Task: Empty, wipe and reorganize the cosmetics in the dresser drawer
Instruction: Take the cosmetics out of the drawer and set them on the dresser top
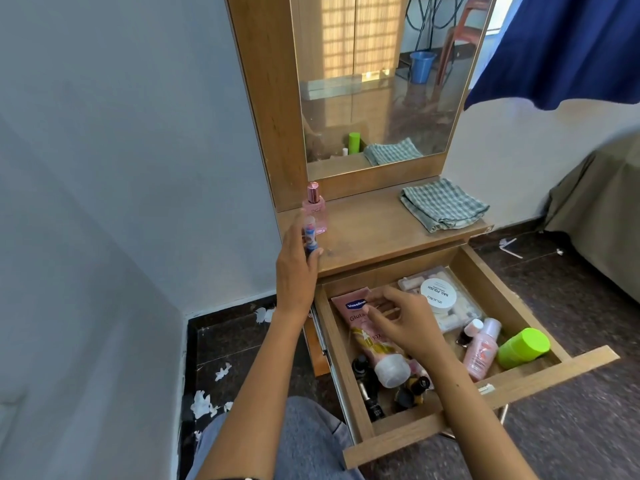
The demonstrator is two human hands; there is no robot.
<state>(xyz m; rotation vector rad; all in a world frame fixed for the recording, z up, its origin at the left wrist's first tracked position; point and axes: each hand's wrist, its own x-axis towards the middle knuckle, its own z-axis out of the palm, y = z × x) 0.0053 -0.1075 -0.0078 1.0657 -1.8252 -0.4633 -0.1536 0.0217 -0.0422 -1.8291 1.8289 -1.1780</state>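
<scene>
Two hands are at work over a wooden dresser with its drawer pulled out. The left hand is raised at the left front corner of the dresser top, its fingers curled round a small slim tube with blue and red markings, held upright just in front of a pink perfume bottle that stands at the back left of the top. The right hand hovers inside the drawer with its fingers loosely spread and slightly bent, holding nothing; the fingertips are right over the upper end of a pink lotion tube, though whether they touch it cannot be told. That tube lies lengthwise along the left side of the drawer, its clear cap towards the drawer front. Near the cap lie several small dark bottles. At the back right of the drawer sits a clear box with a round white tub marked as nail polish on it. Beside the box, towards the front, a pale pink bottle lies tilted next to a lime green jar on its side. A folded checked cloth rests on the right end of the dresser top, below the mirror.
</scene>
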